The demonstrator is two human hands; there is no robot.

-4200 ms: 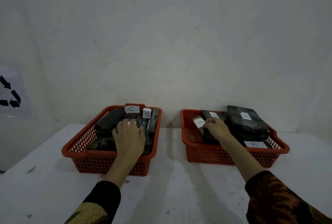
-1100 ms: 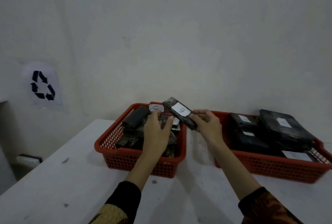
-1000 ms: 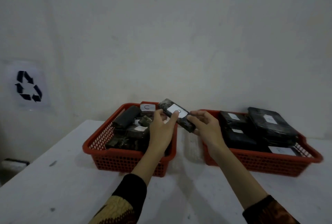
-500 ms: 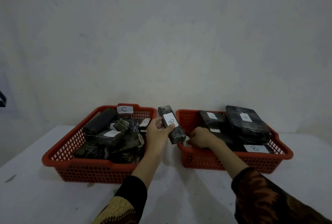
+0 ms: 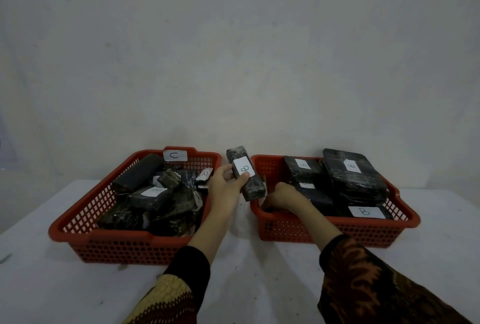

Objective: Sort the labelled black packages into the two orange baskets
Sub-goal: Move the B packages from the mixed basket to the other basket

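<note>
Two orange baskets stand side by side on a white table. The left basket (image 5: pixel 78 222), tagged C, holds several jumbled black packages. The right basket (image 5: pixel 405 222) holds flat black packages with B labels (image 5: pixel 350 173). My left hand (image 5: pixel 224 188) grips a long black package labelled B (image 5: pixel 246 175), held over the gap between the baskets. My right hand (image 5: pixel 279 196) reaches down into the near left corner of the right basket, fingers curled; whether it holds anything there I cannot tell.
A pale wall rises right behind the baskets. The white table (image 5: pixel 39 284) stretches in front of and beside both baskets. My patterned sleeves fill the lower edge of the view.
The B package passed from my right hand to my left hand, which now holds it between the baskets. My right hand dropped into the right basket. The view swung right.
</note>
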